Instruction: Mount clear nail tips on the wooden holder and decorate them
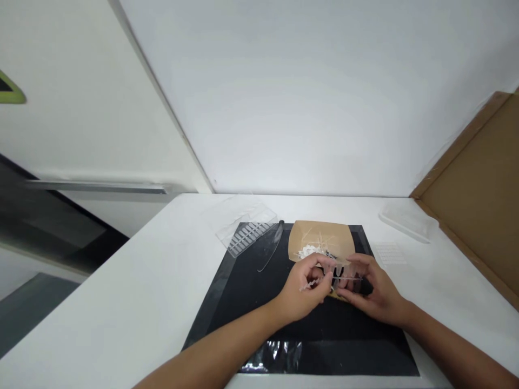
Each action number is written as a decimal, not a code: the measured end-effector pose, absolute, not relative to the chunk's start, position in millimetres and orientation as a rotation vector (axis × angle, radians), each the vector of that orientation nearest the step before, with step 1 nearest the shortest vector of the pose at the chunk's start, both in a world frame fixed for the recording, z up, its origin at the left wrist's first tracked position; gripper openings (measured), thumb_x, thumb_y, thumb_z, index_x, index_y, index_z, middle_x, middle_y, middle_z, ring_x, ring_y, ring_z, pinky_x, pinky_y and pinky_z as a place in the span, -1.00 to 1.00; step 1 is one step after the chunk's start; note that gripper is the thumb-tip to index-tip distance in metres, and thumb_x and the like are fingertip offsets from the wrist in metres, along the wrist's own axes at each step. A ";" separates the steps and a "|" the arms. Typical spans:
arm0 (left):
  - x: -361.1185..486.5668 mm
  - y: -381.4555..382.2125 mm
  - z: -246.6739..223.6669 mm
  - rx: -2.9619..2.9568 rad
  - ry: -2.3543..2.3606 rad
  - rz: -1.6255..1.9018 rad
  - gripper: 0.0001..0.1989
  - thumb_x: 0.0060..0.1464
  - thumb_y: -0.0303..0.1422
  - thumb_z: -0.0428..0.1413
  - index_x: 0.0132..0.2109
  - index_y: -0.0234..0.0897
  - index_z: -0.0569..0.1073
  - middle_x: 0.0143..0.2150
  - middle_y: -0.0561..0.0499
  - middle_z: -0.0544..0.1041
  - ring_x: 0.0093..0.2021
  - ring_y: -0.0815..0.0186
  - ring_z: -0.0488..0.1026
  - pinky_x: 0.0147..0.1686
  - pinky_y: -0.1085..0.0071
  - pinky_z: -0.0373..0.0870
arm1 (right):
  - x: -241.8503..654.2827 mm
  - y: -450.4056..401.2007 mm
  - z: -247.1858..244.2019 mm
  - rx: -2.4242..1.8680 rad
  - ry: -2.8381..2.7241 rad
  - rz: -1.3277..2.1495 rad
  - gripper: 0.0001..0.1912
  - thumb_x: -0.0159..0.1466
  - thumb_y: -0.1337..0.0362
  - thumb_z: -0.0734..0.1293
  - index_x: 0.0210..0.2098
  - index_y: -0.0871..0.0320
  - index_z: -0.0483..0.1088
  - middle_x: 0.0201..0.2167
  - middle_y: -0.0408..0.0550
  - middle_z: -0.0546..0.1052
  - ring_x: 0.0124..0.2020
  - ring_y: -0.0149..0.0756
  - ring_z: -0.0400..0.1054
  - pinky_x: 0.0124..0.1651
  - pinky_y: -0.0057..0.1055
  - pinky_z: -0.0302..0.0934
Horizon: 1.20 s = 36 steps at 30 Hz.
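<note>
Where hands point(298, 289) work, black mat point(243, 286), table point(121, 302), wall point(292, 97)

L fingers point(323, 287) & R fingers point(362, 260) hold clr strip point(337, 269) over brn tray point(341, 230) (white bits point(308, 250) inside) on blk mat point(239, 286).

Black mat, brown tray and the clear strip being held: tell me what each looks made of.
Black mat: perhaps plastic or rubber; matte in the middle, with a shiny border glinting at the front.
Brown tray: likely paper or card; dull tan surface.
Clear strip: most likely plastic; see-through and thin, its finish too small to judge.
</note>
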State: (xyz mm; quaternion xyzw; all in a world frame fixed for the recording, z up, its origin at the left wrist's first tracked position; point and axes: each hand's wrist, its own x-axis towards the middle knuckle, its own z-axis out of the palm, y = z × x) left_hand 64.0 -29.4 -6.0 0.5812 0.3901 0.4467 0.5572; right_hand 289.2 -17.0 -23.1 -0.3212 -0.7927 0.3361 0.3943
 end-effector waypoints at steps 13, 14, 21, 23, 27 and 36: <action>64.7 -28.9 -4.8 1.371 0.913 1.066 -0.63 0.24 -0.07 0.25 -0.09 -0.30 0.43 -0.52 0.16 0.40 -0.65 0.53 0.28 -0.62 0.61 0.23 | 295.2 -9.5 -9.5 -0.816 -2.122 0.598 -0.14 0.18 0.09 0.60 0.35 -0.07 0.18 -0.07 -0.01 0.52 -0.15 -0.11 0.50 -0.09 -0.20 0.47; 64.7 -28.8 -5.0 1.374 0.914 1.069 -0.63 0.24 -0.07 0.24 -0.08 -0.30 0.43 -0.53 0.17 0.39 -0.65 0.53 0.28 -0.62 0.61 0.22 | 295.7 -9.4 -7.2 -0.796 -2.134 0.591 -0.16 0.19 0.09 0.59 0.35 -0.06 0.19 -0.04 0.00 0.51 -0.11 -0.09 0.49 -0.06 -0.18 0.46; 66.0 -28.9 -5.8 1.437 0.889 1.095 -0.67 0.30 -0.12 0.21 -0.05 -0.34 0.48 -0.55 0.19 0.34 -0.64 0.52 0.31 -0.61 0.63 0.15 | 293.1 -14.8 -2.9 -0.913 -1.972 0.773 -0.65 0.44 0.19 0.38 0.20 -0.04 0.36 -0.16 -0.06 0.54 -0.22 -0.22 0.46 -0.11 -0.27 0.41; 66.2 -28.5 -7.1 1.442 0.889 1.104 -0.67 0.30 -0.13 0.21 -0.04 -0.34 0.49 -0.54 0.18 0.35 -0.64 0.52 0.32 -0.61 0.62 0.16 | 291.8 -15.5 -3.6 -0.965 -1.871 0.865 -0.73 0.46 0.15 0.37 0.12 0.00 0.42 -0.26 -0.11 0.52 -0.28 -0.26 0.45 -0.18 -0.32 0.40; 65.8 -27.2 -8.9 1.465 0.900 1.126 -0.67 0.30 -0.14 0.22 -0.03 -0.34 0.53 -0.47 0.14 0.42 -0.65 0.56 0.32 -0.59 0.61 0.21 | 289.8 -15.6 -0.4 -0.988 -1.765 0.980 -0.73 0.43 0.06 0.40 0.03 0.04 0.47 -0.34 -0.15 0.47 -0.33 -0.30 0.45 -0.25 -0.36 0.40; 63.8 -28.8 -7.0 1.503 0.809 1.145 -0.68 0.28 -0.19 0.25 0.04 -0.32 0.54 -0.26 0.00 0.52 -0.60 0.56 0.39 -0.59 0.60 0.29 | 288.7 -16.1 1.0 -0.977 -1.672 1.138 -0.70 0.42 0.03 0.43 0.04 0.03 0.44 -0.35 -0.17 0.48 -0.35 -0.32 0.46 -0.24 -0.36 0.44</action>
